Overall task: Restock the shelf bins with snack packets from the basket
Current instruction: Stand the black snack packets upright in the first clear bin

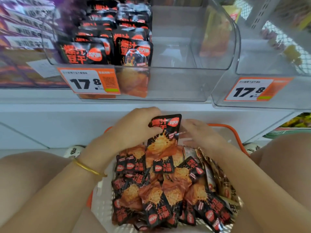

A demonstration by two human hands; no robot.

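Observation:
An orange-rimmed white basket [235,132] sits between my knees, heaped with black-and-orange snack packets [168,190]. Above the heap one such packet [164,132] stands upright. My left hand [134,128] grips its upper left side with curled fingers and thumb. From the other side, my right hand [200,133] touches the packet's right edge with fingers stretched out; its fingertips are hidden behind the packet. On the shelf above, a clear bin [168,84] holds rows of the same packets [104,47] in its left half. Its right half holds none.
A 17.8 price tag [89,81] hangs on the bin's front. A second clear bin [294,91] with its own tag [249,91] stands to the right. Purple packs [25,31] fill the shelf at left. My knees [33,169] flank the basket.

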